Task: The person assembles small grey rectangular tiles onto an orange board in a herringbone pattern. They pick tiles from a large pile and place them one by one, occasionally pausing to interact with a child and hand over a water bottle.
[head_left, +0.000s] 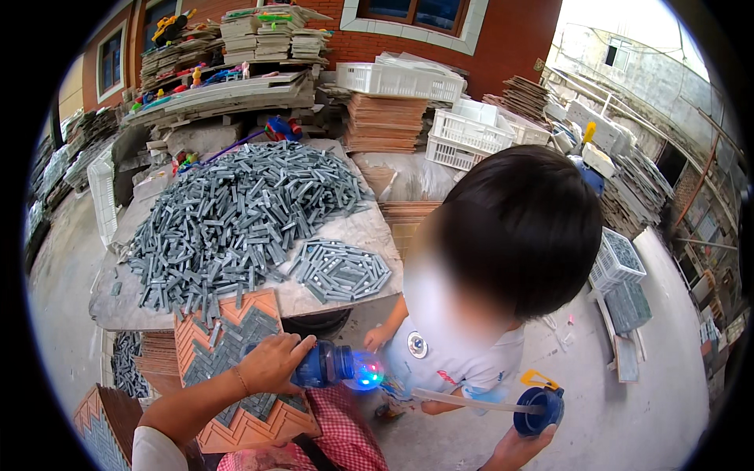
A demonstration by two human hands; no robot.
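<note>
My left hand point(269, 364) is wrapped around a blue water bottle point(320, 364), which lies tilted on its side with its neck to the right. Against the neck is a clear rounded piece point(366, 370) glowing blue and red; whether it belongs to the bottle I cannot tell. At the lower right, my right hand point(518, 449) grips a blue bottle lid point(537, 411) with a yellow clip and a long pale straw point(474, 400) pointing left. A person in a white shirt point(488, 358) stands before me, one hand point(378, 337) close to the glowing piece.
A stone-topped table point(377, 235) bears a heap of grey tile strips point(243, 212) and a flat oval of strips point(342, 270). An orange board with grey herringbone strips point(228, 345) leans below. White crates point(471, 129) and stacked slabs point(271, 39) stand behind.
</note>
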